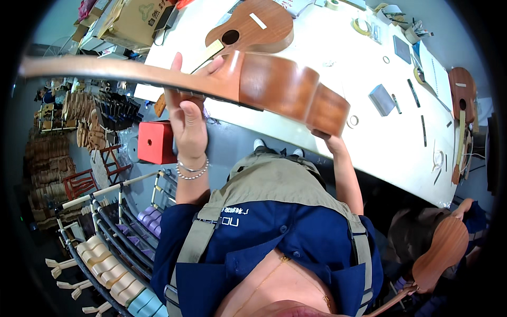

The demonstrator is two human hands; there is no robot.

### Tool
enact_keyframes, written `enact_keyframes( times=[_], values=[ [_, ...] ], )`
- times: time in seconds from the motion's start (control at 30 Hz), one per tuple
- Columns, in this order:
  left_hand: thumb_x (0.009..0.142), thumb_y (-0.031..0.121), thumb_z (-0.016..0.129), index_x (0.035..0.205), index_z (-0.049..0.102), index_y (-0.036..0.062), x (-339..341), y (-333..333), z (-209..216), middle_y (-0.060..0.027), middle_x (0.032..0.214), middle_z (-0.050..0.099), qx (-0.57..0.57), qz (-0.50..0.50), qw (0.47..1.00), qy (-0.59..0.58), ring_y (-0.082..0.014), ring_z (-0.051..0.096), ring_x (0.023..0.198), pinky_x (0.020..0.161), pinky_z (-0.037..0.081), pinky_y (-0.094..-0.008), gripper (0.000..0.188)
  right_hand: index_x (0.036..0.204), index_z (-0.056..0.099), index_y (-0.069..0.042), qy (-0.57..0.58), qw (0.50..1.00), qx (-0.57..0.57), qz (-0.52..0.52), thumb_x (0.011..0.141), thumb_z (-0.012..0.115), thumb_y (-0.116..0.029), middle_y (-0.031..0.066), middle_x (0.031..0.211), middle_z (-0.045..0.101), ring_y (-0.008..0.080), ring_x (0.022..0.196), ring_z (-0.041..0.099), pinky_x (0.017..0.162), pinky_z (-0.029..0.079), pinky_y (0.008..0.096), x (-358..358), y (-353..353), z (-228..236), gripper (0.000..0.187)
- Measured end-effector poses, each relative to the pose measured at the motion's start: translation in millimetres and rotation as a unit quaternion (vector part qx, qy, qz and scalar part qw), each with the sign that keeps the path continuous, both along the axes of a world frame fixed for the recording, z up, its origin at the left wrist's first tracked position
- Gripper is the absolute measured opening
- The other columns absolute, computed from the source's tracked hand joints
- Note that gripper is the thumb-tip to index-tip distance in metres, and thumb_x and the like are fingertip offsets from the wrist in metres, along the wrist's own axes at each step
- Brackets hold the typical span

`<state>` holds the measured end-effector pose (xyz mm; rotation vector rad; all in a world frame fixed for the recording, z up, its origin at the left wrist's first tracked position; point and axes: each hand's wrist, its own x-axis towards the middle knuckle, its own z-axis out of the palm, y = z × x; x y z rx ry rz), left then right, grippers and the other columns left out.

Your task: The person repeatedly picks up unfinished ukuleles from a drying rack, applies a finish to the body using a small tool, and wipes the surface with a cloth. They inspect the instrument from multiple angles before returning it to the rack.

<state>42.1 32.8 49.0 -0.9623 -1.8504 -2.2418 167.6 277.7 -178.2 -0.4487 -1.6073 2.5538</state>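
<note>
A glossy brown ukulele (280, 79) is held up side-on over the near edge of the bench, its neck stretching to the far left. My left hand (187, 113) holds the neck close to the body, with the thumb on the near side and some fingers showing beyond it. At the tail end of the body, my right hand (331, 141) grips from below, its fingers mostly hidden by the wood. Behind lies a second ukulele body (264, 24), face up, with a round sound hole and a pale strip on it.
The white bench (327, 68) carries tape rolls (362, 26), a grey-blue block (382, 100) and several dark sticks. A red stool (157, 142) stands left, near a rack (113, 190). At lower right a co-worker holds another ukulele (441, 253). Cardboard boxes (129, 24) sit at back left.
</note>
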Motion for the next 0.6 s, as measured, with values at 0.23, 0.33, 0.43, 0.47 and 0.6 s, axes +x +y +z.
enact_keyframes(
  times=[0.23, 0.33, 0.43, 0.47, 0.6],
  values=[
    [0.089, 0.042, 0.035, 0.129, 0.011, -0.0003, 13, -5, -14, -0.0253, 0.112, 0.048, -0.019, 0.027, 0.999, 0.035, -0.0266, 0.048, 0.106, 0.091, 0.035, -0.0355, 0.064, 0.110, 0.046, -0.003, -0.001, 0.999, -0.049, -0.004, 0.073, 0.062, -0.002, 0.0088, 0.105, 0.051, 0.0200, 0.091, 0.054, 0.073, 0.051, 0.0324, 8, -11, -28, 0.039],
    [0.089, 0.040, 0.035, 0.129, 0.012, 0.0000, 15, -7, -14, -0.0260, 0.112, 0.048, -0.004, 0.041, 0.999, 0.013, -0.0264, 0.047, 0.106, 0.091, 0.035, -0.0349, 0.062, 0.112, 0.045, -0.003, -0.017, 0.996, -0.079, 0.024, 0.075, 0.061, -0.003, 0.0093, 0.105, 0.050, 0.0207, 0.092, 0.054, 0.073, 0.051, 0.0331, 8, -10, -24, 0.041],
    [0.090, 0.039, 0.034, 0.130, 0.012, 0.0033, 18, -10, -19, -0.0264, 0.110, 0.049, 0.042, 0.080, 0.996, -0.017, -0.0267, 0.049, 0.103, 0.091, 0.035, -0.0351, 0.058, 0.114, 0.043, -0.003, -0.036, 0.996, -0.073, 0.045, 0.076, 0.060, -0.003, 0.0099, 0.106, 0.050, 0.0215, 0.093, 0.054, 0.073, 0.052, 0.0338, 7, -5, -15, 0.042],
    [0.090, 0.038, 0.033, 0.131, 0.011, 0.0045, 19, -11, -21, -0.0264, 0.110, 0.049, 0.057, 0.097, 0.993, -0.027, -0.0268, 0.049, 0.102, 0.091, 0.035, -0.0352, 0.057, 0.114, 0.042, -0.003, -0.042, 0.997, -0.054, 0.049, 0.076, 0.059, -0.003, 0.0100, 0.106, 0.050, 0.0217, 0.094, 0.054, 0.073, 0.052, 0.0341, 6, -6, -9, 0.042],
    [0.090, 0.042, 0.031, 0.133, 0.008, 0.0108, 14, -26, -42, -0.0289, 0.114, 0.043, 0.105, 0.255, 0.960, -0.055, -0.0319, 0.044, 0.109, 0.088, 0.039, -0.0409, 0.058, 0.121, 0.034, -0.004, -0.069, 0.990, 0.111, 0.054, 0.079, 0.056, -0.002, 0.0123, 0.109, 0.048, 0.0251, 0.097, 0.053, 0.073, 0.053, 0.0354, -3, -13, 38, 0.048]
  ],
)
